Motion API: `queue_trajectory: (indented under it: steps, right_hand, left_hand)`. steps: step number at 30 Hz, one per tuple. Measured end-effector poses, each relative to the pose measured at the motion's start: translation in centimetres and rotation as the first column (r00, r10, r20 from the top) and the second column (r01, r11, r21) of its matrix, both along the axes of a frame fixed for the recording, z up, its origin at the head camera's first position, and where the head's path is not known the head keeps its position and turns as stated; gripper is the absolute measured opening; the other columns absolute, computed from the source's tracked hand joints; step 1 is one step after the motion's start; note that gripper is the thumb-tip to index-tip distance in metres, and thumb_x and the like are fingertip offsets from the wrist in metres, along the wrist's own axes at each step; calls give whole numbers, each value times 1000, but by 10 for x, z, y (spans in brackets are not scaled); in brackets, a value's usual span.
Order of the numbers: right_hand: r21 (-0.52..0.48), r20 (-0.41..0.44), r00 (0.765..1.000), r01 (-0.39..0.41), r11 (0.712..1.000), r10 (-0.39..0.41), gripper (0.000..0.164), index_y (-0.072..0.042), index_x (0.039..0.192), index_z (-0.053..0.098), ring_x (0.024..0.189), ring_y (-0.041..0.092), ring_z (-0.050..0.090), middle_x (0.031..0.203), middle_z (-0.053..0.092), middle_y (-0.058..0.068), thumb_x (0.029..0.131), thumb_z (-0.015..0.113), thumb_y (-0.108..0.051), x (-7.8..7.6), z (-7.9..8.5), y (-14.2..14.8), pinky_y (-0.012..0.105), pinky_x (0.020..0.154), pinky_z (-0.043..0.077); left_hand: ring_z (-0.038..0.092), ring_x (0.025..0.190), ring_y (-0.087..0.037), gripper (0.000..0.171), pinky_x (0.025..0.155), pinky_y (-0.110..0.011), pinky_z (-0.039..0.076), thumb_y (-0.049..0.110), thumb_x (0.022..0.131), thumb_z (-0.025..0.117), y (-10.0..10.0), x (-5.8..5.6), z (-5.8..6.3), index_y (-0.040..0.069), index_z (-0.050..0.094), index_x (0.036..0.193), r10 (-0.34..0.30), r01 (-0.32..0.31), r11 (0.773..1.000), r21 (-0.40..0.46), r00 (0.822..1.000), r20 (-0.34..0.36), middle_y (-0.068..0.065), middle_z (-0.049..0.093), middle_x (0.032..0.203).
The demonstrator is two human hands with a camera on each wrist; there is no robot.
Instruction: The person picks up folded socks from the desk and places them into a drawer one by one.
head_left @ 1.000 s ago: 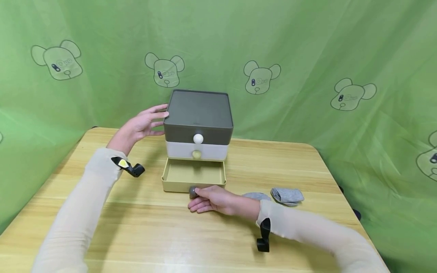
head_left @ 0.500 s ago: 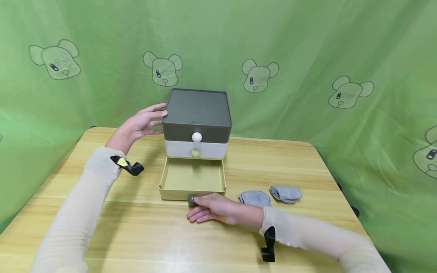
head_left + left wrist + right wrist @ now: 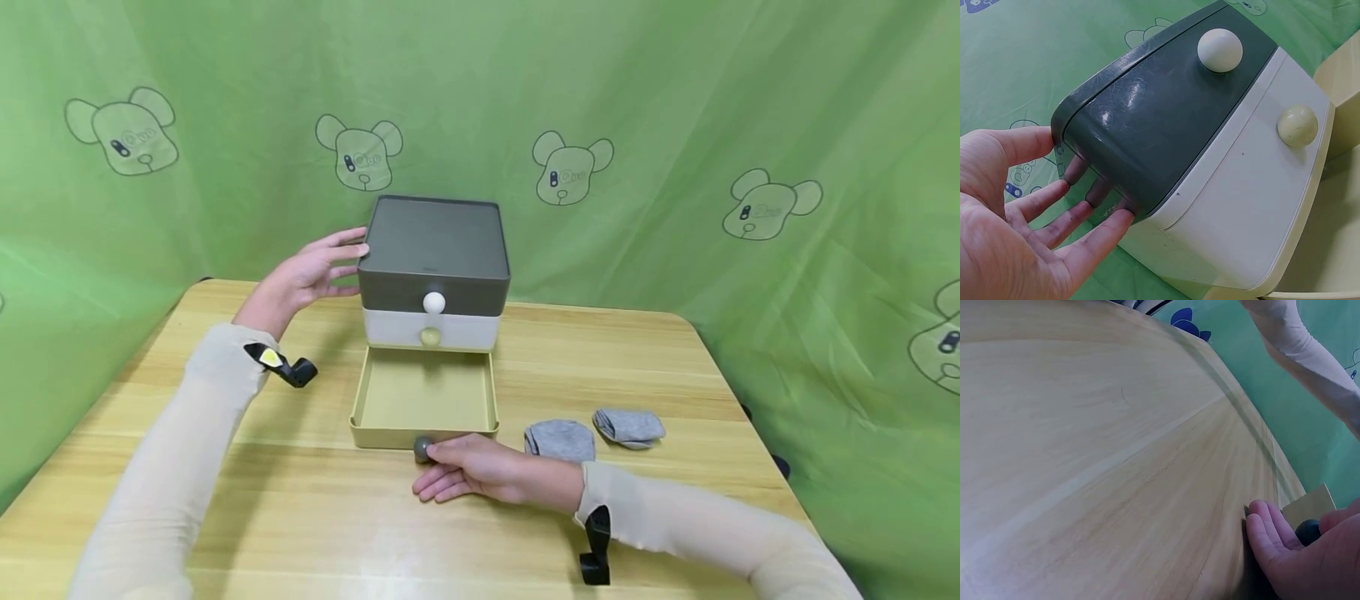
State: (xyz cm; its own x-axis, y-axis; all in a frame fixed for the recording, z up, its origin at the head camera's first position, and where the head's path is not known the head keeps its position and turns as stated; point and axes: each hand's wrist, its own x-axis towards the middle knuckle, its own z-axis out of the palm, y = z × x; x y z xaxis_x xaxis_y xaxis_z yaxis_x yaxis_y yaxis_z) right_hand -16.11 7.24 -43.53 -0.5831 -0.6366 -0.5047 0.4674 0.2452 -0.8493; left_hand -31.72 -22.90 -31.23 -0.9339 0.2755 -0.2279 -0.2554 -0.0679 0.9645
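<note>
A small three-tier drawer unit [image 3: 441, 237] stands on the table, dark grey on top, white in the middle and yellow below. Its bottom drawer [image 3: 423, 387] is pulled well out, and nothing lies inside. My right hand [image 3: 480, 468] pinches the dark grey knob [image 3: 422, 450] of that drawer between thumb and index finger, the other fingers extended below. In the right wrist view, the same knob [image 3: 1308, 532] shows beside the fingers. With fingertips against the unit's left side, my left hand [image 3: 311, 271] steadies the top tier [image 3: 1147, 106]; its fingers are spread and fairly straight.
Two folded grey cloth pieces [image 3: 558, 439] [image 3: 628, 427] lie on the wooden table [image 3: 315, 500] to the right of the drawer. A green curtain [image 3: 465, 92] with bear-head prints hangs close behind the table. The upper two drawers, with a white knob [image 3: 433, 302] and a yellow knob [image 3: 430, 337], are closed.
The bottom drawer has slid farther out toward me, with my right hand on its knob. My left hand has stayed at the unit's side. More of the nearer grey cloth shows.
</note>
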Motion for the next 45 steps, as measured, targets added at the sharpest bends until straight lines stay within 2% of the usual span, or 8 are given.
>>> queue_trajectory:
  steps: [3, 7, 10, 21, 28, 33, 38, 45]
  right_hand:
    - [1, 5, 1000, -9, 1000, 9, 36, 6, 129, 57, 91, 18, 76, 113, 74, 26, 108, 49, -22, 1, 0, 1, 32, 88, 63]
    - [-1, 3, 1000, -19, 1000, 19, 38, 7, 130, 55, 93, 19, 77, 114, 73, 27, 107, 50, -23, 2, 0, 2, 34, 90, 63]
    - [0, 8, 1000, -27, 1000, 27, 38, 7, 130, 55, 92, 20, 77, 114, 73, 27, 108, 49, -23, 2, 1, 3, 34, 90, 63]
    - [21, 37, 996, -80, 997, 79, 37, 8, 123, 60, 86, 17, 76, 110, 74, 27, 107, 50, -23, 1, 5, 3, 34, 87, 63]
    - [41, 22, 984, -177, 983, 176, 36, 9, 121, 64, 86, 14, 76, 109, 76, 24, 106, 52, -21, -4, 19, 8, 33, 88, 63]
    - [40, -78, 956, -280, 959, 283, 38, 11, 130, 60, 97, 17, 74, 117, 74, 22, 106, 53, -17, -20, 46, 17, 40, 100, 59]
    - [89, -281, 900, -321, 943, 333, 37, 7, 132, 60, 110, 26, 71, 122, 72, 20, 104, 58, -17, -41, 82, 41, 50, 107, 53]
    - [171, -495, 805, -278, 945, 327, 36, 7, 129, 61, 113, 30, 69, 122, 70, 23, 98, 66, -11, -70, 106, 90, 34, 101, 58]
  left_hand:
    - [23, 156, -34, 68, 126, -56, 26, 21, 106, 55, 1, 0, 0, 23, 20, 164, -1, 1, 1000, -2, 1000, 2, -8, 28, 166]
    - [23, 156, -34, 69, 126, -56, 27, 22, 105, 56, 1, 2, -1, 24, 20, 164, 2, -2, 1000, -5, 1000, 4, 0, 48, 145]
    - [24, 155, -34, 69, 125, -56, 27, 22, 105, 57, 2, 2, -2, 24, 20, 164, 1, -1, 1000, -2, 1000, 4, 7, 52, 132]
    - [25, 155, -34, 69, 126, -56, 27, 22, 105, 57, 3, 1, -3, 24, 21, 164, 1, -1, 1000, 0, 1000, 4, 6, 52, 133]
    - [25, 155, -34, 68, 125, -56, 28, 22, 105, 56, 3, 0, -3, 24, 21, 164, 0, 0, 1000, 1, 1000, 4, 6, 52, 133]
    - [24, 155, -34, 69, 126, -56, 27, 23, 105, 57, 3, 1, -2, 25, 21, 164, 1, -1, 1000, 3, 1000, 7, 6, 52, 133]
    - [24, 155, -34, 68, 126, -56, 27, 22, 105, 56, 4, 2, 0, 24, 21, 164, 2, -2, 1000, 4, 1000, 7, 4, 49, 139]
    - [22, 156, -33, 69, 126, -57, 25, 23, 105, 57, 1, 2, 2, 25, 21, 164, -2, 2, 1000, 3, 1000, 3, 4, 49, 139]
